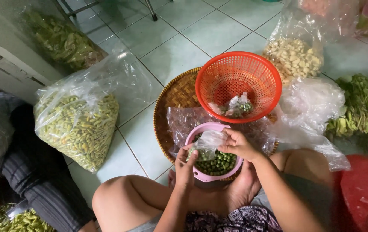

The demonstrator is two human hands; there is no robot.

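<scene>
- head view, nearest first: the person sits cross-legged on the tiled floor (179, 51), bare knees at the lower edge, both hands meeting over a pink bowl (201, 174).
- left hand (185, 166) has its grip pinched on the lower edge of a small clear bag (209, 144); right hand (237, 144) has its grip clenched on the bag's upper end, so the bag hangs between them just above the bowl.
- green peas (220, 164) lie loose in the pink bowl, filling roughly its lower half; the bag looks to hold a few at most, though i cannot tell for sure.
- the bowl rests on a sheet of clear plastic over a round woven tray (173, 92).
- an orange basket (235, 75) sits on the tray's far side with a few small tied-looking packets (235, 107) in its bottom, so by my judgement only a small share is packed and most peas remain loose.
- to the left stands a large clear sack of yellow-green pods (78, 124), beside another person in a dark sleeve (38, 189).
- further off: a bag of pale cloves (293, 58), leafy greens (364, 107) at right, another bag of pods (61, 41) at upper left.
</scene>
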